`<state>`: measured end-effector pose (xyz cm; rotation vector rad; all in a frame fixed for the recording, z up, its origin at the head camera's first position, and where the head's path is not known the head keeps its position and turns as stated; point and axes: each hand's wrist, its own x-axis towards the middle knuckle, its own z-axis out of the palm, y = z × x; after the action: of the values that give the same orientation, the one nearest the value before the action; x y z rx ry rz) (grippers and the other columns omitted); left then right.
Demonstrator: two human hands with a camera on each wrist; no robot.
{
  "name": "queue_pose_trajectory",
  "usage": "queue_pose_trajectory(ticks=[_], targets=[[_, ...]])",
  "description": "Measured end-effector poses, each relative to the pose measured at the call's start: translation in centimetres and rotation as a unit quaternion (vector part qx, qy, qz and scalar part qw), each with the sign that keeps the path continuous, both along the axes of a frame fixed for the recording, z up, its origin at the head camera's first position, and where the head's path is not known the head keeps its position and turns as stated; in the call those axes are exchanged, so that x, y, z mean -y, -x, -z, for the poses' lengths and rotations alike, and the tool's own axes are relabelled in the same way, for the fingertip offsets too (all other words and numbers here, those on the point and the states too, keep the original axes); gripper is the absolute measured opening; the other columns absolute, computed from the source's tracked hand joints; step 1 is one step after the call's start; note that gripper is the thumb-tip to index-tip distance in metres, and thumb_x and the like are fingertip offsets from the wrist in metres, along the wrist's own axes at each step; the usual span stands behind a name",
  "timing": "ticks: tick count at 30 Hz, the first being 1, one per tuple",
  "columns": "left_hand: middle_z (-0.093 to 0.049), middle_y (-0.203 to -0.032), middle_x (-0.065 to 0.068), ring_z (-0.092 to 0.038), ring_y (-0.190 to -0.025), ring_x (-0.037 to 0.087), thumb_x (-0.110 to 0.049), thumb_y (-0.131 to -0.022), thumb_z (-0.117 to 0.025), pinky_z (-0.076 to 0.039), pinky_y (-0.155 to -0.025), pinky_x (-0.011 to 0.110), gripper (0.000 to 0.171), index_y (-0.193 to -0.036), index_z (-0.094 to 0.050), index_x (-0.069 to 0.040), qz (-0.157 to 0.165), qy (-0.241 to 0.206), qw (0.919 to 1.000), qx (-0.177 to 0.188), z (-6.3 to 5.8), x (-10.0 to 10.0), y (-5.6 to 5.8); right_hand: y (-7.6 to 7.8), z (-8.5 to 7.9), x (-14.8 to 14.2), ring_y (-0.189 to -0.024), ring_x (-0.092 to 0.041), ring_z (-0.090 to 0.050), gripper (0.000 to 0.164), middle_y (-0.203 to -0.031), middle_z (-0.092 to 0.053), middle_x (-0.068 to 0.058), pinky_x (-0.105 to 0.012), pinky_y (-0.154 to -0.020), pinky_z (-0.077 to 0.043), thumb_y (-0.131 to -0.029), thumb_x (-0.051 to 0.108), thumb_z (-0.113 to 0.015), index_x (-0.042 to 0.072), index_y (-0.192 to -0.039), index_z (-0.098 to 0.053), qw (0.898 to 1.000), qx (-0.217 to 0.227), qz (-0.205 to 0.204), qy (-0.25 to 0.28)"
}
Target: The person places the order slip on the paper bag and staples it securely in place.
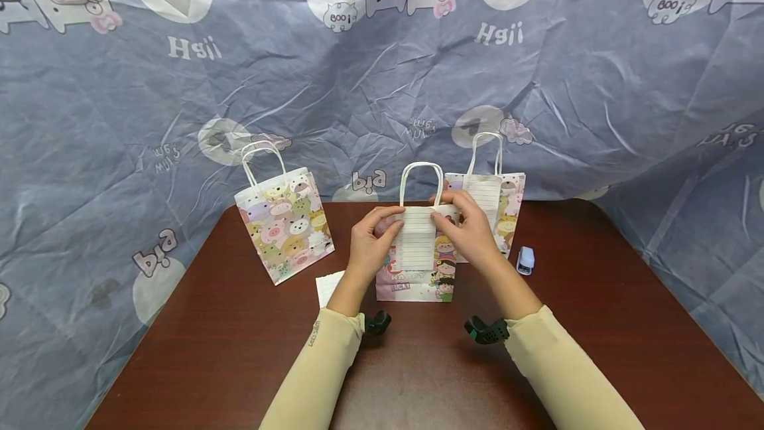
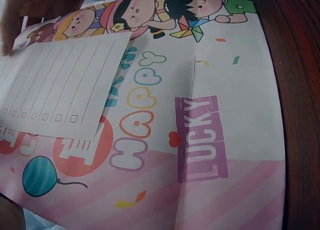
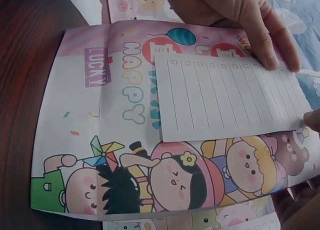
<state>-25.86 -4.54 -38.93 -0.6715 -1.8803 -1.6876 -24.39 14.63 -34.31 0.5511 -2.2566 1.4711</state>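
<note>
A pink and white paper gift bag with cartoon children stands upright in front of me, its white handles raised. Flat against its front, at the top edge, lies a lined checklist sheet. My left hand pinches the sheet's upper left corner together with the bag's rim. At the upper right corner, my right hand does the same, thumb in front and fingers behind the bag. In the right wrist view the left thumb presses on the sheet. Whatever lies behind the bag's rim is hidden.
An animal-print gift bag leans back at the left. Another animal-print bag, with a lined sheet on its front, stands behind at the right. Beside it lies a light blue stapler. Loose paper rests near my left wrist on the brown table.
</note>
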Motion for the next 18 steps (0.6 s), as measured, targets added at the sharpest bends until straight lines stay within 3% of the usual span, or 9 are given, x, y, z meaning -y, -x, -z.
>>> queue_pose_trajectory(ticks=[3, 9, 14, 18], targets=[[-0.072, -0.104, 0.021, -0.062, -0.088, 0.015, 0.005, -0.088, -0.070, -0.050, -0.071, 0.017, 0.022, -0.109, -0.072, 0.004, 0.004, -0.004, 1.0000, -0.008, -0.9, 0.0, -0.8, 0.2, 0.3, -0.5, -0.100, -0.016, -0.052, 0.026, -0.118, -0.060, -0.020, -0.017, -0.078, -0.044, -0.093, 0.003, -0.066, -0.004, -0.118, -0.064, 1.000, 0.002, 0.004, -0.002], [-0.072, -0.102, 0.022, -0.061, -0.087, 0.015, 0.006, -0.087, -0.070, -0.049, -0.071, 0.015, 0.021, -0.108, -0.072, 0.004, 0.003, -0.013, 0.9997, -0.019, -0.8, 0.2, -0.6, -0.3, 0.0, -1.3, -0.108, -0.022, -0.053, 0.029, -0.123, -0.059, -0.024, -0.021, -0.088, -0.046, -0.096, 0.002, -0.060, -0.005, -0.124, -0.061, 0.999, -0.005, 0.022, 0.024], [-0.072, -0.103, 0.021, -0.060, -0.087, 0.012, 0.005, -0.088, -0.070, -0.049, -0.070, 0.014, 0.021, -0.109, -0.072, 0.003, 0.003, -0.012, 0.9998, -0.015, -0.7, 0.1, -0.5, 0.1, 1.4, -3.8, -0.101, -0.004, -0.056, 0.026, -0.116, -0.064, -0.010, -0.015, -0.083, -0.046, -0.096, 0.001, -0.060, -0.001, -0.121, -0.064, 0.994, -0.041, 0.060, 0.082], [-0.072, -0.103, 0.020, -0.061, -0.087, 0.012, 0.004, -0.089, -0.070, -0.049, -0.070, 0.015, 0.021, -0.109, -0.072, 0.002, 0.003, -0.007, 0.9999, -0.013, -0.5, 0.1, -0.6, -0.4, 1.9, -5.8, -0.092, -0.005, -0.058, 0.021, -0.103, -0.065, 0.003, -0.013, -0.076, -0.048, -0.096, 0.001, -0.060, -0.004, -0.116, -0.065, 0.987, -0.051, 0.077, 0.134]])
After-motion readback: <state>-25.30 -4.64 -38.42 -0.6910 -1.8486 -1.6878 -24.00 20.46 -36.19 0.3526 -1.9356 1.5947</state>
